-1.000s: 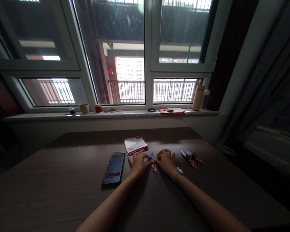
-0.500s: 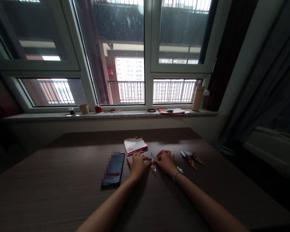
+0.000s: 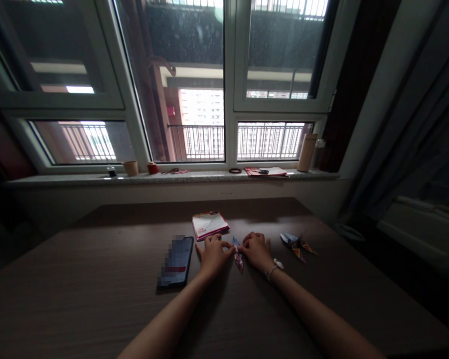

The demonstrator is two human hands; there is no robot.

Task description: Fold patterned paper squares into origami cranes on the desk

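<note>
A narrow piece of folded printed paper (image 3: 238, 263), pointed at its near end, lies on the table between my hands. My left hand (image 3: 214, 253) pinches its left edge between thumb and index finger. From the other side, the fingertips of my right hand (image 3: 257, 251) close on its right edge. The paper's bluish far tip shows above the fingers; its middle is partly covered by them. To the right of my right hand sit folded paper pieces (image 3: 296, 246) with pointed ends. A stack of paper sheets (image 3: 210, 224) lies just beyond my left hand.
A phone (image 3: 176, 262) lies left of my left hand on the dark wooden table (image 3: 78, 279). On the windowsill (image 3: 209, 177) stand a brown cup (image 3: 130, 168), a red spool (image 3: 152, 168) and a tall bottle (image 3: 307, 153). Scissors (image 3: 262, 172) rest on papers there.
Hardly anything differs. The fingers of my left hand have shifted slightly at the paper's edge; my right hand keeps its place.
</note>
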